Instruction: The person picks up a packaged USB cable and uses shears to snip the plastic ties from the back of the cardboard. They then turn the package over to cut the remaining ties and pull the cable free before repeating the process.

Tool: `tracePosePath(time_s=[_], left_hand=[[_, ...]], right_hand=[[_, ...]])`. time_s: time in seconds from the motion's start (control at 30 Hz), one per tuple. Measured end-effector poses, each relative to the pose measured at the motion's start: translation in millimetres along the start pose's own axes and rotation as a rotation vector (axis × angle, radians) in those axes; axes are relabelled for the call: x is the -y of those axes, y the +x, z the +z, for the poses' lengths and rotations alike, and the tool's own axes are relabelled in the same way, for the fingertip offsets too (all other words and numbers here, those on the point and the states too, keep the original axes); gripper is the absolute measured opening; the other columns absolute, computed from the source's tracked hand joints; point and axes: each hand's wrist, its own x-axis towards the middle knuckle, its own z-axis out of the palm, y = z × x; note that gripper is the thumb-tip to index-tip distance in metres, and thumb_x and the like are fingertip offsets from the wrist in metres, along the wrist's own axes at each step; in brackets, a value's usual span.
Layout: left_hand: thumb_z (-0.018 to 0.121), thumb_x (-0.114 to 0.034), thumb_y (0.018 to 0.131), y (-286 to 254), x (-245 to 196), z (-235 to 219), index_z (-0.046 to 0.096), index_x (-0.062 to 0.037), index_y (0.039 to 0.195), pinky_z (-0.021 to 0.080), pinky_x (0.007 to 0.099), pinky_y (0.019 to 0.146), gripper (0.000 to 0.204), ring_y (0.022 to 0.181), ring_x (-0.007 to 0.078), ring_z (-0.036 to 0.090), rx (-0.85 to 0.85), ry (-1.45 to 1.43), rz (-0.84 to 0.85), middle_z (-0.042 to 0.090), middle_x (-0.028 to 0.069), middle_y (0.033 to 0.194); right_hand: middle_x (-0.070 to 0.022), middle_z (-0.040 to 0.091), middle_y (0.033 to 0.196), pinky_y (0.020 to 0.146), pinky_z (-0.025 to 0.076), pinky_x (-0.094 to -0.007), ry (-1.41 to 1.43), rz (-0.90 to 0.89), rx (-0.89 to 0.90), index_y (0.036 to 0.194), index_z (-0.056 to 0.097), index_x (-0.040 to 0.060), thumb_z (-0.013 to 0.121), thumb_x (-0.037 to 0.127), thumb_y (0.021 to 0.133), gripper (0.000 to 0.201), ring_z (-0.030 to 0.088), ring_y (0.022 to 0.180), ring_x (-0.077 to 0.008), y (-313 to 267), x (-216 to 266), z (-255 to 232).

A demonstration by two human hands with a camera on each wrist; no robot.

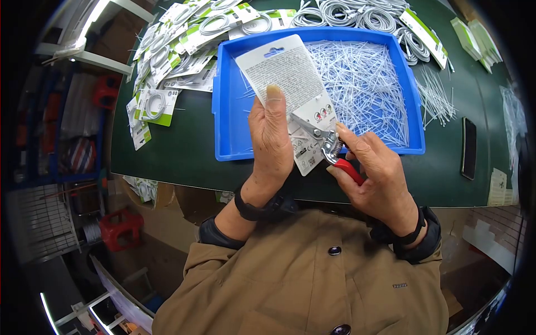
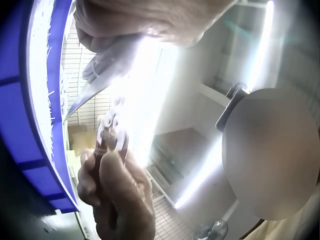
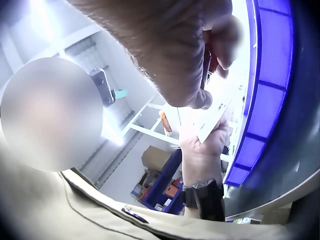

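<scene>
In the head view the left hand holds a printed white card, back side up, its thumb pressed on the card's face and its other fingers hidden behind. The right hand grips red-handled cutters, whose metal head lies against the lower part of the card. The left wrist view shows the right hand round the cutters, below the left hand. In the right wrist view the card rests in the left hand, partly behind the right hand.
Under the card stands a blue tray with many thin white ties. Carded cables are heaped at the left, coiled cables behind the tray. Loose ties and a phone lie at the right.
</scene>
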Motion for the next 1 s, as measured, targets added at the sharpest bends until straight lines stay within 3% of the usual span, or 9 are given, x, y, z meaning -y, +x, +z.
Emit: tracePosePath(time_s=[0.07, 0.1, 0.2, 0.23, 1.0], left_hand=[[0.041, -0.049, 0.115, 3, -2, -7, 0.054, 0.0021, 0.137, 0.063, 0.0356, 0.084, 0.058, 0.101, 0.0219, 0.075, -0.027, 0.013, -0.007, 0.071, 0.0163, 0.118], [0.038, -0.050, 0.115, 5, -8, -10, 0.051, 0.0036, 0.140, 0.064, 0.0391, 0.087, 0.061, 0.106, 0.0271, 0.075, -0.037, -0.008, -0.023, 0.070, 0.0196, 0.122], [0.042, -0.048, 0.114, 13, -14, -22, 0.055, 0.0032, 0.135, 0.066, 0.0354, 0.080, 0.056, 0.097, 0.0245, 0.078, -0.090, -0.255, -0.075, 0.072, 0.0178, 0.117], [0.040, -0.049, 0.114, 14, -17, -23, 0.056, 0.0037, 0.134, 0.067, 0.0381, 0.080, 0.059, 0.097, 0.0272, 0.078, -0.112, -0.235, -0.071, 0.073, 0.0198, 0.117], [0.039, -0.052, 0.114, 7, -12, -12, 0.056, 0.0031, 0.132, 0.066, 0.0349, 0.081, 0.061, 0.098, 0.0258, 0.077, -0.142, -0.259, -0.051, 0.071, 0.0207, 0.119]], right_hand=[[-0.0112, 0.061, 0.087, 0.063, 0.051, -0.0394, 0.010, 0.018, -0.011, 0.145, 0.061, 0.0078, 0.088, 0.008, 0.077, 0.073, 0.062, 0.072, -0.0279, 0, 2, -7], [-0.0112, 0.061, 0.087, 0.064, 0.051, -0.0397, 0.003, 0.024, -0.009, 0.145, 0.061, 0.0079, 0.088, 0.008, 0.077, 0.074, 0.062, 0.073, -0.0279, 0, 0, -13], [-0.0122, 0.062, 0.090, 0.066, 0.052, -0.0406, -0.048, 0.060, 0.040, 0.145, 0.061, 0.0085, 0.089, 0.010, 0.075, 0.075, 0.062, 0.076, -0.0290, -7, -6, -20], [-0.0126, 0.062, 0.091, 0.066, 0.052, -0.0407, -0.068, 0.045, 0.050, 0.145, 0.061, 0.0085, 0.089, 0.011, 0.075, 0.075, 0.062, 0.077, -0.0292, -8, -7, -19], [-0.0133, 0.061, 0.094, 0.066, 0.052, -0.0413, -0.107, 0.008, 0.021, 0.146, 0.059, 0.0046, 0.088, 0.014, 0.078, 0.074, 0.063, 0.079, -0.0292, -9, -2, -3]])
